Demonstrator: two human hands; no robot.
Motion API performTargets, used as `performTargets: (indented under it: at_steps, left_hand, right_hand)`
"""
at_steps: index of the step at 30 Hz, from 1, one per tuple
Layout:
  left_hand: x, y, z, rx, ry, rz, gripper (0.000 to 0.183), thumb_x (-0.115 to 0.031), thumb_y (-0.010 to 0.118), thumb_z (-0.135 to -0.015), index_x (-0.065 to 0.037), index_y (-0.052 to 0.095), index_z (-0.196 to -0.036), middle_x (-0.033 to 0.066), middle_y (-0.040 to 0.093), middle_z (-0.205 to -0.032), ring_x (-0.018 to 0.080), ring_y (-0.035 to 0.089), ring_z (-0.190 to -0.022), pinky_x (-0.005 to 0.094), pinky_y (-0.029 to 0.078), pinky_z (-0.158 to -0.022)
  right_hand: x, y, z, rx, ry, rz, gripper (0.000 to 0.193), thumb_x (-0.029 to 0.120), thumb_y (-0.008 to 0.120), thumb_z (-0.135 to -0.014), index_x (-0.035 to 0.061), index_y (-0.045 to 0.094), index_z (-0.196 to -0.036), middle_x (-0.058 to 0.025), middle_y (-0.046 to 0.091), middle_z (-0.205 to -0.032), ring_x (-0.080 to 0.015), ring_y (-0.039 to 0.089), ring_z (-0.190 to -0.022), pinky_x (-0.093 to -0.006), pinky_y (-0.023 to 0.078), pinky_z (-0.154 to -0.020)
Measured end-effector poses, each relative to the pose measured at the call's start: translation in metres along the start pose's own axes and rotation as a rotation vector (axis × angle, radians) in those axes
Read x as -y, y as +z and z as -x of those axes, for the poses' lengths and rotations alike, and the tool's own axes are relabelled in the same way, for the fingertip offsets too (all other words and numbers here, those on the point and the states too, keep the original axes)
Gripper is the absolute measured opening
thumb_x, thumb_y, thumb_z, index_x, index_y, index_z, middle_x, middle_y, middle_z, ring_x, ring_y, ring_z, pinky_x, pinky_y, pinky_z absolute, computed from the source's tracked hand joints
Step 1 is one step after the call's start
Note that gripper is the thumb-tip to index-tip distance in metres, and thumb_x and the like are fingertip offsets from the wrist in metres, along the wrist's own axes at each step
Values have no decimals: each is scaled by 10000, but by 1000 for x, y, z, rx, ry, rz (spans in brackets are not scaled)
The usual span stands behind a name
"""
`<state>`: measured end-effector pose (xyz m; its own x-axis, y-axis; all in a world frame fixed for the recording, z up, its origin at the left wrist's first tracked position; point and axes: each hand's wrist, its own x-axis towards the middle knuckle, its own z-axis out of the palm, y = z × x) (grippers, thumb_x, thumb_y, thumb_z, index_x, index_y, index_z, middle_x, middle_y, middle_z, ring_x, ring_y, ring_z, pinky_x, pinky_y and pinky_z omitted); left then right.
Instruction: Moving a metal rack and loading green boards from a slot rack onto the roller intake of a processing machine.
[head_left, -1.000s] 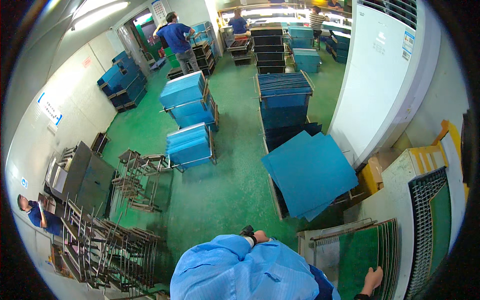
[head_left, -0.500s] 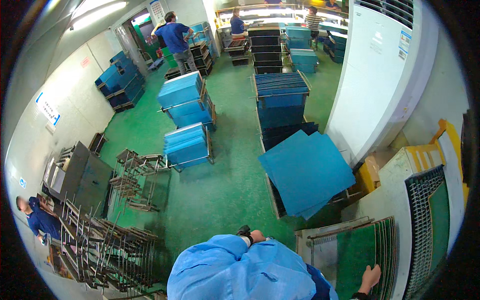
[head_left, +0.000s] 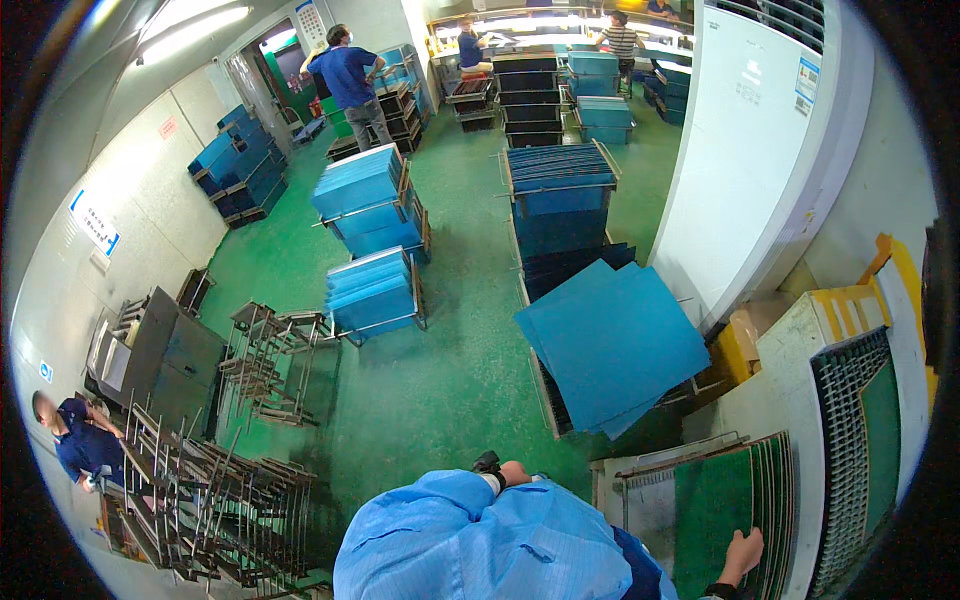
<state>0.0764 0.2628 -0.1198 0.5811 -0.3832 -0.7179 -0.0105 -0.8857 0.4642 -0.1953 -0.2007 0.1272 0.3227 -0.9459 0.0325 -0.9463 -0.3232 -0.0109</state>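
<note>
My right hand (head_left: 742, 553) is at the lower right, its fingers curled over the edge of a green panel (head_left: 712, 505). That panel stands upright in a row of similar thin panels in a low metal rack (head_left: 640, 470). My left hand (head_left: 514, 472) rests in front of my body at the lower middle, with a dark band at the wrist. Its fingers are mostly hidden, so its grip does not show. My blue smock covers much of the lower middle.
Large blue sheets (head_left: 615, 345) lie askew on a rack ahead. Blue-panel racks (head_left: 375, 295) stand beyond. Bare metal frames (head_left: 220, 500) crowd the lower left, near a person (head_left: 85, 440). A tall white cabinet (head_left: 740, 150) stands right. Other people are farther back.
My right hand stays at the green panel's edge and my left hand keeps its place. The person at the lower left has moved an arm toward the metal frames.
</note>
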Motion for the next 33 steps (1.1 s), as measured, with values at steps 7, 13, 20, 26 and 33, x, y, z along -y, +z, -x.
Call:
performTargets:
  at_steps: [7, 13, 20, 26, 33]
  left_hand:
    - [-7, -7, 7, 12, -12, 8, 522, -517, 595, -640, -52, 651, -869, 164, 628, -869, 311, 592, -816, 384, 464, -714]
    - [0, -3, -1, -4, 31, -12, 502, -512, 597, -643, -50, 655, -831, 164, 629, -827, 302, 596, -776, 384, 464, -682]
    - [-8, -11, 8, -9, 35, -19, 484, -497, 572, -650, -47, 656, -808, 174, 627, -798, 311, 598, -748, 387, 465, -672]
    - [-4, -7, 5, -39, 54, 13, 488, -483, 564, -651, -31, 649, -812, 194, 621, -816, 321, 597, -770, 400, 461, -691]
    - [-5, -13, 7, -80, 134, 22, 490, -539, 591, -606, -94, 674, -791, 155, 632, -826, 295, 607, -776, 374, 473, -703]
  right_hand:
    - [5, -7, 5, -7, -19, 18, 384, 197, 678, -671, 27, 555, -992, -157, 589, -927, -336, 553, -876, -434, 434, -723]
    - [-10, 21, -8, -37, 23, 52, 404, 201, 682, -670, 32, 542, -1009, -147, 577, -947, -319, 543, -898, -416, 431, -734]
    - [-4, 10, -2, -22, -8, 29, 421, 198, 691, -661, 15, 541, -1009, -152, 579, -942, -317, 543, -901, -407, 432, -747]
    - [-3, 4, -1, 11, -24, 44, 410, 183, 669, -697, 1, 537, -1040, -160, 572, -995, -311, 543, -925, -390, 443, -759]
    - [14, -26, 8, 70, 1, -16, 391, 169, 691, -652, 6, 559, -982, -174, 581, -963, -322, 546, -909, -395, 437, -745]
